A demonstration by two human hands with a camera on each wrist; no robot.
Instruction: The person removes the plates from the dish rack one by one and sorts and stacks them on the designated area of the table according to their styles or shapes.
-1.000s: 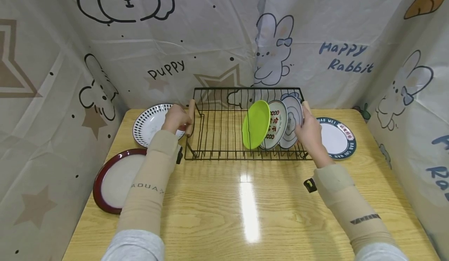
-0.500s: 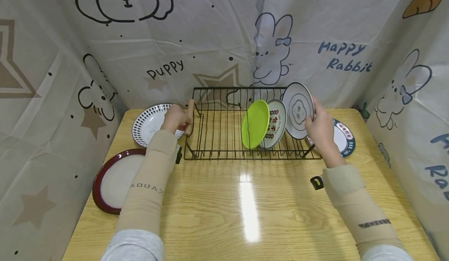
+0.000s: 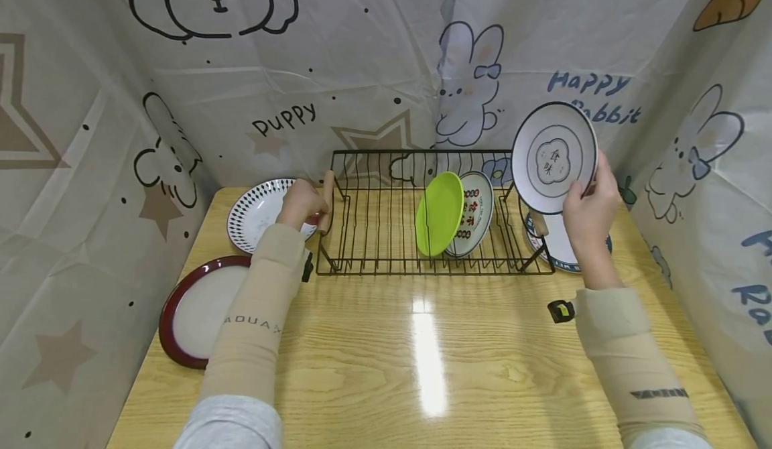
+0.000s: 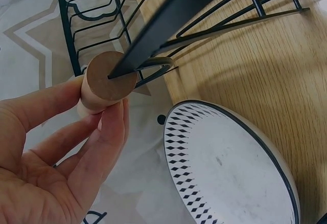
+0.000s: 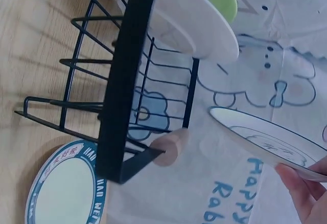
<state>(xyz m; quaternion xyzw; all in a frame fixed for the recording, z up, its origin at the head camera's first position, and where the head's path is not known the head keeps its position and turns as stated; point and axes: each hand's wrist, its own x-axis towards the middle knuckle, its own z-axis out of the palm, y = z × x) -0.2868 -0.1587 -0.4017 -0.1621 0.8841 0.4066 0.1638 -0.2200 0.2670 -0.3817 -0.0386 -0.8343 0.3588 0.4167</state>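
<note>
My left hand [image 3: 303, 203] grips the wooden handle [image 4: 108, 78] at the left end of a black wire dish rack [image 3: 386, 267]. In my right hand [image 3: 593, 214] is a white plate [image 3: 553, 157] with a dark rim and a grey flower design, pinched at its lower right edge. It is held up above the rack's right end, its face towards the head camera. Still standing in the rack are a lime green plate [image 3: 441, 214] and a white plate with red characters [image 3: 478, 214], side by side. The rack's right wooden handle [image 5: 169, 147] is free of any hand.
On the table [image 3: 386, 368], a blue-rimmed white plate [image 5: 66, 193] lies right of the rack, partly under the raised plate. To the left lie a diamond-patterned dish [image 3: 256, 211] and a maroon-rimmed plate [image 3: 193, 315]. A printed cloth [image 3: 374, 47] hangs behind.
My right hand has lifted the grey-flower plate out of the rack, moving it up and to the right and turning its face towards the head camera. My left hand has stayed on the handle.
</note>
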